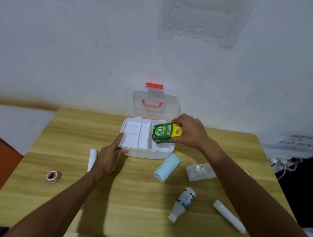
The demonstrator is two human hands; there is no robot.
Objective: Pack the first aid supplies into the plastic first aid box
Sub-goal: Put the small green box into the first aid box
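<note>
Steadying explains the left hand (109, 157): fingers straight, it braces the box (149, 154) while the right hand (190, 133) clamps a green carton (162, 132), apparently bound for the right compartment (162, 146).

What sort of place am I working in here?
Probably a plain office or back room: a wood-grain table against a bare, scuffed white wall, a printed notice that seems to mention CCTV at right, and plugs with cables below it.

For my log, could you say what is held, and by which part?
The right hand grips the green box by its yellow end; the left hand holds nothing.
</note>
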